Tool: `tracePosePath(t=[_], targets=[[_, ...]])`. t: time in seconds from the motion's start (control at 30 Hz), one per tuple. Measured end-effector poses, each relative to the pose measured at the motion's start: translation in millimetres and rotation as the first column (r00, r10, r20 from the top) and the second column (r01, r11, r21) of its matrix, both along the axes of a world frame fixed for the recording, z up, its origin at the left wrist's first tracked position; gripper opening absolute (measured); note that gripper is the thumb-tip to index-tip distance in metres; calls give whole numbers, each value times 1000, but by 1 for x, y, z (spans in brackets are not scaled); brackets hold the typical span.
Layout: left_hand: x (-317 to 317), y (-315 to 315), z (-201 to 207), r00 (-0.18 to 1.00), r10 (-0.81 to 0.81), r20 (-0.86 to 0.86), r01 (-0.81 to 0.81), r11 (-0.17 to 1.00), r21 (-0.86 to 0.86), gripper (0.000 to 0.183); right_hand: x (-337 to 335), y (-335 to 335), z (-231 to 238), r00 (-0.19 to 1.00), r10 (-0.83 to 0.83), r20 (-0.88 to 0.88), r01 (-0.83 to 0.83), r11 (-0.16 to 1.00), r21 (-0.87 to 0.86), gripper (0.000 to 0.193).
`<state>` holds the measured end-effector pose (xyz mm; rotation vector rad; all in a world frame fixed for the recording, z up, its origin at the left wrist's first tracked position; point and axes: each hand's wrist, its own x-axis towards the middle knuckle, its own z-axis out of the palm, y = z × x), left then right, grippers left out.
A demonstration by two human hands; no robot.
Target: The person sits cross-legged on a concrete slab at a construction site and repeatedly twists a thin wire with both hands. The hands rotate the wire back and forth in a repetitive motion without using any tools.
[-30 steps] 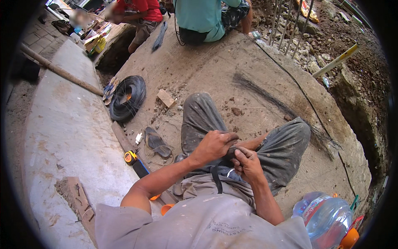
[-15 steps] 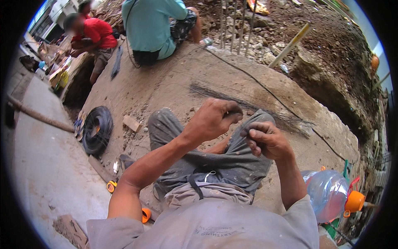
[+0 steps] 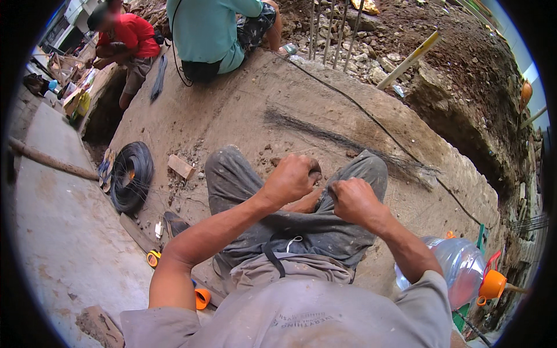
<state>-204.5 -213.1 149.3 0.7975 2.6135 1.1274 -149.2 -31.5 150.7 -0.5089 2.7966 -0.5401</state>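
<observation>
I sit cross-legged with both hands above my lap. My left hand (image 3: 292, 178) is closed, fingers curled in, between my knees. A short gap to its right, my right hand (image 3: 358, 201) is closed too, its back turned up, close to my right knee. Anything thin in either grip is hidden or too fine to see. Just beyond my hands a loose bundle of thin dark wires (image 3: 325, 134) lies across the concrete slab (image 3: 232, 110). A coil of dark wire (image 3: 130, 177) lies to the left.
A brick piece (image 3: 181, 167) sits beside my left knee. At right lies a large clear bottle (image 3: 458, 269) with an orange cap. A tape measure (image 3: 153, 258) is at lower left. A black cable (image 3: 371, 123) crosses the slab. Ahead sits a person in teal (image 3: 206, 37); another wears red (image 3: 132, 36).
My right hand has turned over and its fingers have closed, with the knuckles up. My left hand has dropped slightly toward my lap and curled tighter.
</observation>
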Motion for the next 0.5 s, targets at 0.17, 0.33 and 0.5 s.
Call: tracePosePath(t=[0.17,0.33,0.5], targets=[[0,-8,-21,980,153,127,-155,988,6,20,15,-21,-43,879,-397,266,474,652,-592,13],[2,-20,-45,944,126,305,-164,981,104,21,32,-43,-55,465,-37,885,844,-283,-456,18],[2,-27,-37,819,99,564,-235,957,172,22,24,-33,-46,540,40,841,833,-166,-527,21]])
